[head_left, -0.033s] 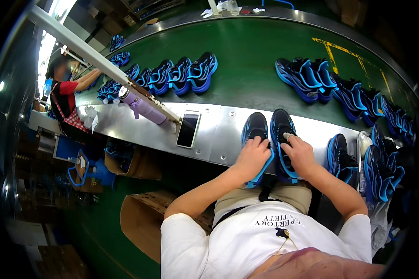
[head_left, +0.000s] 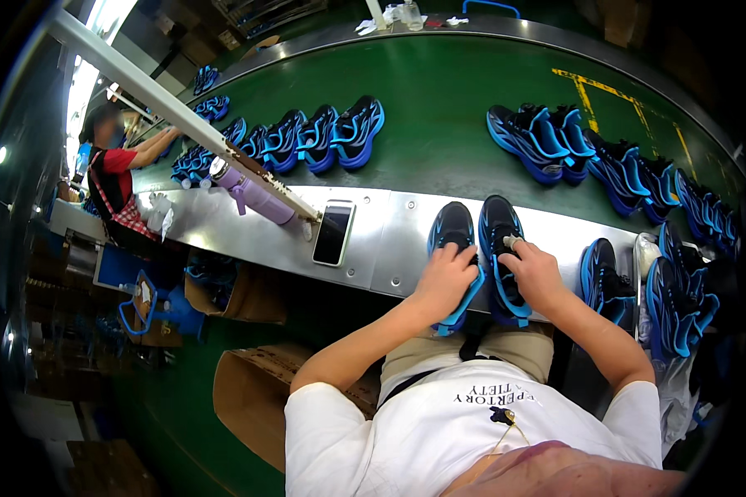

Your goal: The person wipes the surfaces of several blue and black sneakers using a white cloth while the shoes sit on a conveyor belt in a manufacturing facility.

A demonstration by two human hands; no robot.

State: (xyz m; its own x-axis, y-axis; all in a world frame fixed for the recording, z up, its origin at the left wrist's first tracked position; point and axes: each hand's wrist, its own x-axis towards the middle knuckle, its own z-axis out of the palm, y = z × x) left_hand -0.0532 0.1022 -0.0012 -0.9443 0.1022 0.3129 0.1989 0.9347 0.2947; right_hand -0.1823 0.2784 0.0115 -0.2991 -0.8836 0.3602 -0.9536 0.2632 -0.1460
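Observation:
Two black-and-blue sneakers stand side by side at the near edge of the metal ledge, toes pointing away from me. My left hand is closed on the left sneaker, its fingers curled over the tongue and collar. On the right sneaker, my right hand grips around the laces and the opening. A small pale piece shows at its fingertips; I cannot tell whether it is a finger cover or a scrap. Both palms are hidden.
Rows of matching sneakers stand on the green belt. A single sneaker is close to my right. A phone, a purple bottle and a slanting post are leftward. Cardboard boxes sit below; a co-worker works far left.

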